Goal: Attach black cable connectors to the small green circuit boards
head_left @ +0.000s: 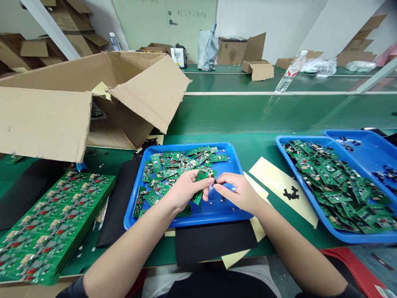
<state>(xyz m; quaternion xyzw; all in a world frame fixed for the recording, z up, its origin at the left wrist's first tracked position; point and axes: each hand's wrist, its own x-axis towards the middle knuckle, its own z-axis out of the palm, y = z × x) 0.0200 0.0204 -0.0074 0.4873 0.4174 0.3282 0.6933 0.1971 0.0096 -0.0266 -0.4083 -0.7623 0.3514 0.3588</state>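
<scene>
Above a blue tray, my left hand is closed on a small green circuit board, which is tilted and partly covered by the fingers. My right hand pinches a small black piece at the board's upper right edge, close to my left thumb. Whether the piece is stuck to the board I cannot tell. Many similar circuit boards lie loosely in the tray, mostly on its left and far side. A few tiny scraps show on the tray floor near my right hand.
At left are stacked board panels and a large open cardboard box. On the right, another blue tray holds many boards. Between the trays lies yellow paper with black pieces. A water bottle leans on the shelf.
</scene>
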